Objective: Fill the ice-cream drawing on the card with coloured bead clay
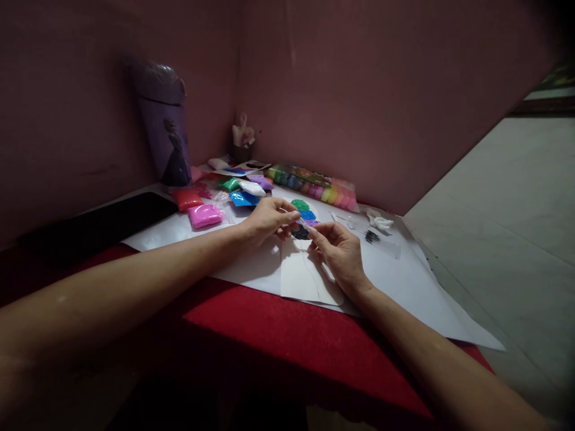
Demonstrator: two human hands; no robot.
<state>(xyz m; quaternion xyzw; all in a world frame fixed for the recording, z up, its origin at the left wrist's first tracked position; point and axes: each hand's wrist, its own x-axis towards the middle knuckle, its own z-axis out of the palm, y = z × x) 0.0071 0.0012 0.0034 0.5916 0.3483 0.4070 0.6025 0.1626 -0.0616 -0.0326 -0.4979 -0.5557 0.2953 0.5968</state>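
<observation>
My left hand [275,218] and my right hand [339,251] meet above a white card [303,278]. Between their fingertips is a small, thin, pale piece [304,225], pinched from both sides; its exact kind is too small to make out. A faint drawn line runs down the lower part of the card. Its far part carries a green patch [299,205], a blue patch [308,215], some purple and a black patch [300,232], all rough-textured. My fingers hide some of the purple and black areas.
White paper [386,281] covers much of the red-topped table [251,311]. Packets of coloured clay, including a pink packet [205,215], lie at left. Behind are a long multicoloured pack [314,187], a purple tumbler [164,129] and a small pot [241,152]. Crumpled white tissue [380,221] lies right.
</observation>
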